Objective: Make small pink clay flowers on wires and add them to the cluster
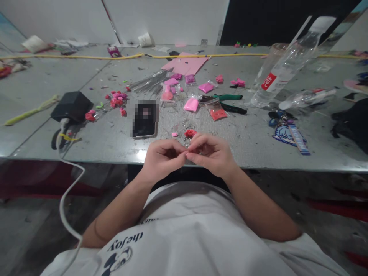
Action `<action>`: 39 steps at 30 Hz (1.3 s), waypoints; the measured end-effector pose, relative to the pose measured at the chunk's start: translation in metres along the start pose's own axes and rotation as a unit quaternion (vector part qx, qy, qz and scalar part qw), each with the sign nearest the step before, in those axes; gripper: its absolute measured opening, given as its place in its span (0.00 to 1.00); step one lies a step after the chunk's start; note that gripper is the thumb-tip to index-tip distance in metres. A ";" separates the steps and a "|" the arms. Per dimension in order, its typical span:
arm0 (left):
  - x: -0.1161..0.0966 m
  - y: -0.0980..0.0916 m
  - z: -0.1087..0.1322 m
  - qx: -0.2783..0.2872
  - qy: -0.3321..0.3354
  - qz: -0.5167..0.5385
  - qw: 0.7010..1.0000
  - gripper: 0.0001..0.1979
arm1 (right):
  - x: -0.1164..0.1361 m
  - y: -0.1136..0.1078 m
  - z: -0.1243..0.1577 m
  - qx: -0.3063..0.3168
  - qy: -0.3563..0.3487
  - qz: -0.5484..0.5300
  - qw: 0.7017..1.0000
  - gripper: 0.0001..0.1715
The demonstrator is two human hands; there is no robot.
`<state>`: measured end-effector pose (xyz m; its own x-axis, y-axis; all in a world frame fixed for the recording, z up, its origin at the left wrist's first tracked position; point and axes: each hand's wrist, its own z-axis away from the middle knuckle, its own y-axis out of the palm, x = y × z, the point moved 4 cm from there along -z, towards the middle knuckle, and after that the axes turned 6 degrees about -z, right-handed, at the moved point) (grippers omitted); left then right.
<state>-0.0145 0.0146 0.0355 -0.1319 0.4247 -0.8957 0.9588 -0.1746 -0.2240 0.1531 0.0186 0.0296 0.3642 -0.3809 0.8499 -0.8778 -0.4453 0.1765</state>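
Note:
My left hand (162,158) and my right hand (214,154) meet at the table's front edge, fingertips touching. Both are closed in a pinch. What lies between the fingertips is too small or hidden to name. Just beyond them are a red crinkled piece (190,133) and a thin metal ring (187,142), close to the right fingers; I cannot tell whether they are touched. A small pink lump (174,134) lies slightly to the left. Further left is a phone (145,119) with a blurred-out screen.
Green-handled pliers (232,97) and small bags of pink (191,104) and red material (217,112) lie ahead. A tilted water bottle (283,76) is at right, a black adapter (71,106) with a white cable (70,188) at left. A yellow cord (115,57) crosses the back.

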 end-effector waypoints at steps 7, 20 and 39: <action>-0.023 -0.004 0.000 0.028 0.186 -0.146 0.971 0.04 | -0.008 -0.002 -0.001 0.053 0.161 -0.149 0.974 0.14; -0.001 -0.038 -0.003 0.062 0.065 -0.392 0.916 0.14 | -0.011 -0.009 -0.005 -0.068 0.121 -0.216 0.966 0.18; 0.009 -0.003 -0.009 0.002 -0.028 0.195 0.980 0.07 | -0.011 -0.006 0.003 -0.031 0.075 -0.167 0.983 0.11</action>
<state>-0.0161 0.0268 0.0319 0.2310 0.2757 -0.9331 0.9380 -0.3180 0.1382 0.1552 0.0230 0.0175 0.5893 -0.0971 0.8021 -0.7362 -0.4736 0.4835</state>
